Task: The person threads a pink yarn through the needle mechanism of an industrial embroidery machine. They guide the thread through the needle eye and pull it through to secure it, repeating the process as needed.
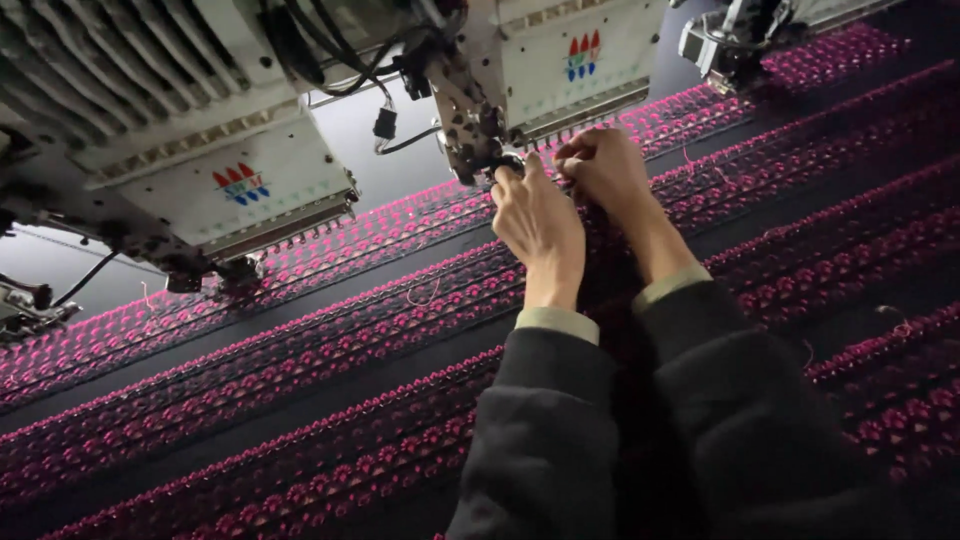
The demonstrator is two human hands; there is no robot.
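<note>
Both my arms reach out in dark sleeves over a dark fabric (300,330) embroidered with rows of pink flower motifs. My left hand (538,222) has its fingertips up at the needle area of the middle embroidery head (480,140). My right hand (603,165) is just beside it, fingers pinched together at the same spot under the head's white casing (570,60). Whatever the fingers pinch is too small to make out, perhaps a thread.
A second embroidery head (230,200) stands to the left and a third (730,45) at the upper right, all hanging low over the fabric. Black cables (385,120) dangle between the heads. Loose thread ends (425,295) lie on the cloth.
</note>
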